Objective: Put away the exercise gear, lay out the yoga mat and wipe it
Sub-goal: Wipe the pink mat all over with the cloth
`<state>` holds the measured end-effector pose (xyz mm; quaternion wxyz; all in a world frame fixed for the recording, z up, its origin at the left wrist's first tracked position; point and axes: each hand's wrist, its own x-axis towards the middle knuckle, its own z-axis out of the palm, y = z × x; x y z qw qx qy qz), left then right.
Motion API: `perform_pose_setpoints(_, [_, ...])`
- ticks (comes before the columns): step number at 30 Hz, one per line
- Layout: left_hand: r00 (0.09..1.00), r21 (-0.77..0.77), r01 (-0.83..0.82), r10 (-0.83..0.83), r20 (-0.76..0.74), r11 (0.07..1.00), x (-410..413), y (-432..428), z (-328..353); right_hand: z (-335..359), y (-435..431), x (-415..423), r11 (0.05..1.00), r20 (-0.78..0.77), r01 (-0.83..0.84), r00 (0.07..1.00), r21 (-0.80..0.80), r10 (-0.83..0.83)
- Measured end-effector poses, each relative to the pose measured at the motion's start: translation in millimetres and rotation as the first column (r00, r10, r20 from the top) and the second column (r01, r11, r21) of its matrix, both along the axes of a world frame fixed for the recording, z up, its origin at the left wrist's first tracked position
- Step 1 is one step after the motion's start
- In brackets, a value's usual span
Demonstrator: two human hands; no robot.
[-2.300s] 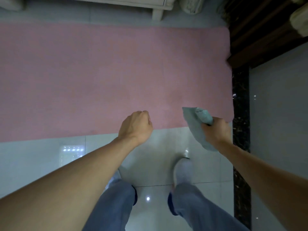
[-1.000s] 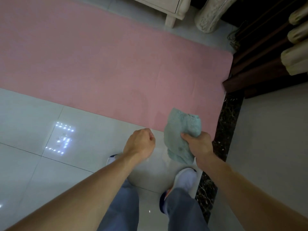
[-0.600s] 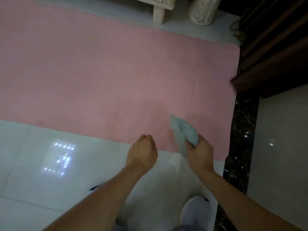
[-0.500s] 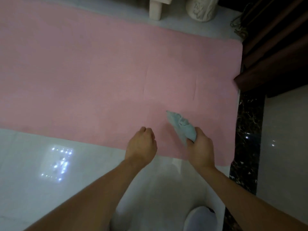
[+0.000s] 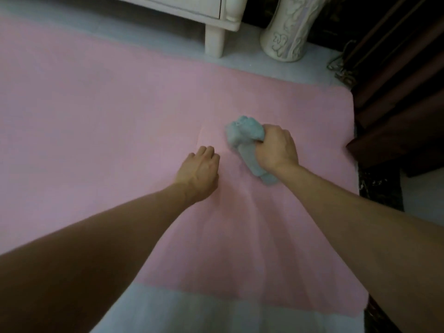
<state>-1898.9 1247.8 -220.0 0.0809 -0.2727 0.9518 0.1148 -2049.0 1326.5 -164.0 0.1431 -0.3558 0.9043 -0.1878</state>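
Yoga mat (image 5: 96, 116) lies flat on the floor (image 5: 216, 316), running left to right, with its right end near the curtain (image 5: 396, 104). Cloth (image 5: 245, 138) sits on the mat toward the right end, roughly midway between the far and near edges. Right hand (image 5: 276, 150) is on the cloth's right side, gripping it; cloth sticks out ahead of the fingers and back under the wrist. Left hand (image 5: 199, 174) is over the mat, just left of the cloth and apart from it. Behind the far edge: cabinet (image 5: 187, 6), its leg (image 5: 215, 42) on the floor, and vase (image 5: 288, 27) just right of the leg. Border strip (image 5: 379, 188) runs along the mat's right end. Bare floor lies before the near edge.
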Motion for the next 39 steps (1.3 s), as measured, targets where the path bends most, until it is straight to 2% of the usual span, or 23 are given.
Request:
perform_pose_setpoints(3, [0.999, -0.057, 0.022, -0.025, -0.039, 0.998, -18.1, -18.1, -3.4, 9.0, -27.9, -17.3, 1.0, -0.023, -0.015, 1.0, -0.018, 0.015])
perform_pose_setpoints(5, [0.996, -0.057, -0.023, 0.019, -0.082, 0.998, -24.5, -25.5, -7.8, 7.0, -34.7, -22.5, 0.997, -0.052, -0.073, 0.996, 0.015, 0.074])
perform_pose_setpoints(8, [0.988, -0.035, -0.109, 0.104, -0.109, 0.993, -26.1, -28.5, -22.6, -11.8, -31.0, -20.6, 0.958, -0.094, -0.252, 0.96, 0.135, 0.265])
perform_pose_setpoints(11, [0.969, 0.041, -0.172, 0.176, -0.172, 0.984, -18.0, -20.1, -38.6, -33.6, -19.1, -5.9, 0.884, -0.059, -0.386, 0.909, 0.263, 0.414])
perform_pose_setpoints(14, [0.953, 0.076, -0.166, 0.18, -0.243, 0.983, -14.7, -13.6, -49.7, -43.4, -9.9, 12.0, 0.847, -0.069, -0.419, 0.883, 0.326, 0.464])
perform_pose_setpoints(17, [0.953, 0.072, -0.169, 0.182, -0.243, 0.983, -14.2, -13.8, -55.1, -50.3, -16.0, 10.3, 0.848, -0.092, -0.409, 0.882, 0.337, 0.462])
perform_pose_setpoints(24, [0.937, 0.054, -0.197, 0.204, -0.282, 0.979, -15.2, -6.8, -71.4, -67.3, -39.7, -23.8, 0.922, 0.06, -0.321, 0.947, 0.216, 0.316])
perform_pose_setpoints(27, [0.942, 0.063, -0.197, 0.207, -0.266, 0.978, -16.3, -8.3, -68.5, -65.9, -44.4, -28.1, 0.917, 0.047, -0.333, 0.942, 0.221, 0.331])
perform_pose_setpoints(30, [0.946, 0.04, -0.201, 0.205, -0.253, 0.979, -16.6, -9.9, -67.8, -49.9, -63.2, -53.3, 0.969, -0.151, -0.236, 0.957, 0.079, 0.246])
perform_pose_setpoints(32, [0.944, 0.033, -0.206, 0.208, -0.256, 0.978, -16.4, -11.4, -68.3, -30.1, -84.3, -81.3, 0.979, -0.293, -0.133, 0.953, -0.157, 0.082])
perform_pose_setpoints(34, [0.939, 0.014, -0.211, 0.207, -0.275, 0.977, -16.6, -12.7, -69.6, -8.0, -103.3, -108.0, 0.935, -0.337, -0.056, 0.939, -0.35, -0.07])
perform_pose_setpoints(36, [0.935, 0.01, -0.216, 0.21, -0.286, 0.976, -17.0, -13.5, -70.7, 8.4, -121.7, -129.2, 0.918, -0.402, -0.009, 0.901, -0.396, -0.165])
perform_pose_setpoints(39, [0.935, 0.0, -0.211, 0.202, -0.291, 0.977, -17.4, -13.1, -72.0, 10.0, -144.7, -142.8, 0.921, -0.456, 0.0, 0.869, -0.389, -0.193])
